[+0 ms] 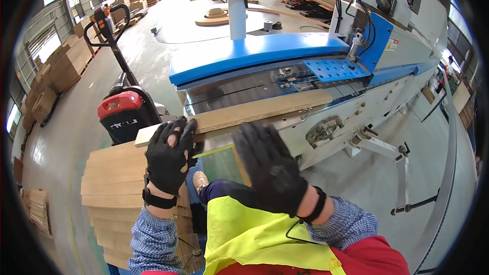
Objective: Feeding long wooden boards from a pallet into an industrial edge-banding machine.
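Red-and-black pallet truck at left; brown boxes stacked beyond

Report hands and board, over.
Black-gloved left hand on long tan wooden board; black-gloved right hand open. Board atop grey metal machine; blue perforated plate near board's right end.

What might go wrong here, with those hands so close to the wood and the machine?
The left hand's black glove has holes showing bare skin, so the long plank's edge might scrape or splinter it.

The stack of boards beside the left forearm has uneven edges; a knock might shift some.
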Tool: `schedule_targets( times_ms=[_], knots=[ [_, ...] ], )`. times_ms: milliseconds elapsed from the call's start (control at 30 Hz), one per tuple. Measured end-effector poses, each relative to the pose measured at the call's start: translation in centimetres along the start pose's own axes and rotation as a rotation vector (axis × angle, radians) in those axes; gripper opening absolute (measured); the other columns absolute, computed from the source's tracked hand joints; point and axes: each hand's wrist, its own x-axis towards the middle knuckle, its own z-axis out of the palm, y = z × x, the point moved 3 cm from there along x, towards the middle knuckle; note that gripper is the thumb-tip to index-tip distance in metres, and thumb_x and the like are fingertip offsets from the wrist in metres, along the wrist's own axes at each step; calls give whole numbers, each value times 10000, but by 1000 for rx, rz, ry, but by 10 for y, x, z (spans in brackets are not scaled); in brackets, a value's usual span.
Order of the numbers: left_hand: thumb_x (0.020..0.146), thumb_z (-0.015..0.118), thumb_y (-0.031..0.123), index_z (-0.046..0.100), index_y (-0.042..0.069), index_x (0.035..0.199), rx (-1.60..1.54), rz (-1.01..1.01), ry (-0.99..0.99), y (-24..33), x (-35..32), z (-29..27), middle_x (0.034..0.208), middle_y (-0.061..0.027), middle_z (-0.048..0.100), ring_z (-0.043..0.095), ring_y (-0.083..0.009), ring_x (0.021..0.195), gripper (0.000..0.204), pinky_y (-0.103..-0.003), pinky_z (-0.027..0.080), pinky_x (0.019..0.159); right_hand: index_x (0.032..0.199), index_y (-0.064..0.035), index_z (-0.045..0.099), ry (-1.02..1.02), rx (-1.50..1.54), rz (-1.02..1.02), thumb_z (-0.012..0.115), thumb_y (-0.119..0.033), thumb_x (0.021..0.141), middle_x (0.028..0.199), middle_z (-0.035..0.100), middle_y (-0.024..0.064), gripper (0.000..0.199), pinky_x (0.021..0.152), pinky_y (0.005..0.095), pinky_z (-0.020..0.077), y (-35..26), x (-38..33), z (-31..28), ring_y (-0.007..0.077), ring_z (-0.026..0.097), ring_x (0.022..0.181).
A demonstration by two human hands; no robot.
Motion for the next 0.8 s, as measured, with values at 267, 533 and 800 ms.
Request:
schedule_targets(
  times_ms=[267, 533, 800],
  knots=[
    [978, 513, -12, 618, -40, 1281, -614, -614, 251, -29, -77, -34, 1272, -155, 664, 630, -268, 1198, 322, -411, 474, 1062, 1413, 136, 410, -126, -124, 193, 440, -634, 964, 1464, 417, 348, 891, 1203, 510, 232, 82, 46, 43, 473, 373, 1397],
    [912, 611, -8, 572, -61, 1259, -877, -1250, 605, -120, -361, -64, 942, -37, 610, 619, -143, 863, 353, -277, 576, 763, 1377, 109, 461, -72, -209, -9, 590, -541, 932, 1432, 473, 320, 798, 1183, 503, 289, 70, 41, 59, 449, 420, 1377],
    [1000, 572, 195, 414, 204, 1118, -1012, -1839, 670, -157, -488, -40, 877, -69, 660, 422, -119, 457, 198, -295, 360, 416, 1290, 58, 553, -59, -395, -222, 615, -208, 943, 1312, 572, 262, 442, 1078, 496, 402, 110, 26, 33, 430, 536, 1218]
  ],
)
